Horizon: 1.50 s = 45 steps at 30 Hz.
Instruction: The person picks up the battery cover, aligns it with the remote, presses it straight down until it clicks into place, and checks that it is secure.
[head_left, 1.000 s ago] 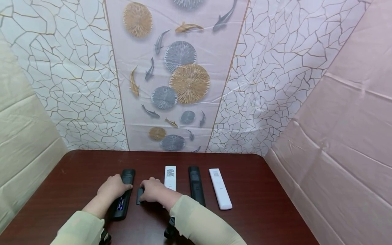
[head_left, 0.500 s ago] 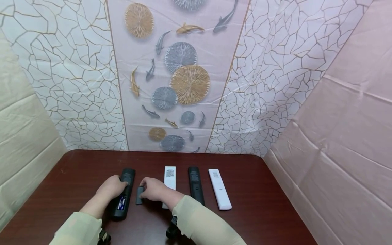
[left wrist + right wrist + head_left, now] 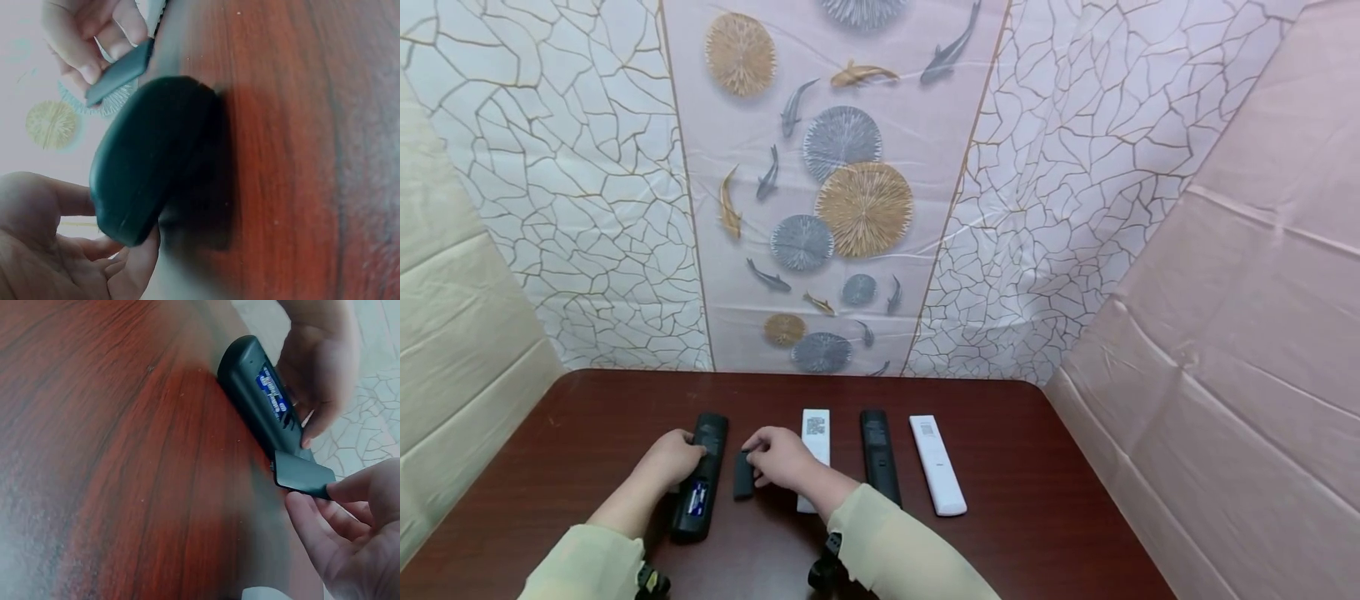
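My left hand (image 3: 668,460) grips a black remote control (image 3: 692,525), thumb along its upper part, at the left of the table. The remote's back faces up; its battery compartment is uncovered, showing blue batteries (image 3: 697,498), with printed labels in the right wrist view (image 3: 270,394). Between the thumb and fingers of my right hand (image 3: 784,460) is the dark battery cover (image 3: 742,477), just right of the remote. In the left wrist view the cover (image 3: 120,72) is tilted beyond the remote's rounded end (image 3: 144,156). The right wrist view shows the cover (image 3: 303,475) overlapping the remote's far end.
Right of the hands lie a white remote (image 3: 816,435), partly under my right forearm, a second black remote (image 3: 880,454) and another white remote (image 3: 938,467), all on the dark red wooden table (image 3: 1037,517). A patterned cloth (image 3: 865,292) hangs behind the table's back edge.
The right hand has shifted its fingers on the battery cover, which shows more fully now and sits slightly higher. My left hand has slid a little left and down along the remote.
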Motion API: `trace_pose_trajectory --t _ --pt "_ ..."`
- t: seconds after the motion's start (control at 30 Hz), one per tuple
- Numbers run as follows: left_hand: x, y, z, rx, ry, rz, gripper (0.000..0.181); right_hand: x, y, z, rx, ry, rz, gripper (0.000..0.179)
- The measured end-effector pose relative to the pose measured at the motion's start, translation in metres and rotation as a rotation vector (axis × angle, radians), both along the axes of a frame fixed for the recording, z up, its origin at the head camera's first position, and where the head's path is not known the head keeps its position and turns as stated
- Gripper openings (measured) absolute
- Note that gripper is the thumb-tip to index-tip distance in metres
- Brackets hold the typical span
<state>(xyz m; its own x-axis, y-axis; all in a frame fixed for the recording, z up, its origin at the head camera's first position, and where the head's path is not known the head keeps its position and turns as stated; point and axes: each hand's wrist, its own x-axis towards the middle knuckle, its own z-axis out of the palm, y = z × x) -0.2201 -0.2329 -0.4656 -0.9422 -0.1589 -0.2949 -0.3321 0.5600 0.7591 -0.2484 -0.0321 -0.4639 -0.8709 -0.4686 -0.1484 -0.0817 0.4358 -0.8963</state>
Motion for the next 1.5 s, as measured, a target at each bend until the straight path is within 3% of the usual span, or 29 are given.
trace_pose_trajectory --t 0.13,0.27,0.4,0.53,0.8,1.0,1.5 --pt "0.0 -0.002 -0.002 0.014 0.023 -0.001 0.053 -0.001 0.007 -0.001 -0.1 -0.025 -0.051 0.012" --pt "0.0 0.0 -0.001 0.109 0.063 -0.005 0.056 -0.002 0.015 0.001 -0.177 -0.069 -0.088 0.012" --pt "0.001 0.007 0.003 0.206 0.111 -0.005 0.061 -0.002 0.027 0.008 -0.207 -0.095 -0.102 0.01" --pt "0.002 0.015 0.011 0.249 0.143 -0.011 0.062 -0.003 0.036 0.016 -0.23 -0.084 -0.118 0.009" --pt "0.003 0.026 0.02 0.225 0.153 -0.033 0.063 -0.001 0.045 0.025 -0.28 -0.071 -0.13 0.013" --pt "0.001 0.033 0.026 0.226 0.154 -0.032 0.062 0.003 0.044 0.026 -0.263 -0.073 -0.119 0.012" --pt "-0.004 0.052 0.027 0.267 0.197 -0.032 0.059 0.023 0.023 0.033 -0.28 -0.074 -0.078 0.01"
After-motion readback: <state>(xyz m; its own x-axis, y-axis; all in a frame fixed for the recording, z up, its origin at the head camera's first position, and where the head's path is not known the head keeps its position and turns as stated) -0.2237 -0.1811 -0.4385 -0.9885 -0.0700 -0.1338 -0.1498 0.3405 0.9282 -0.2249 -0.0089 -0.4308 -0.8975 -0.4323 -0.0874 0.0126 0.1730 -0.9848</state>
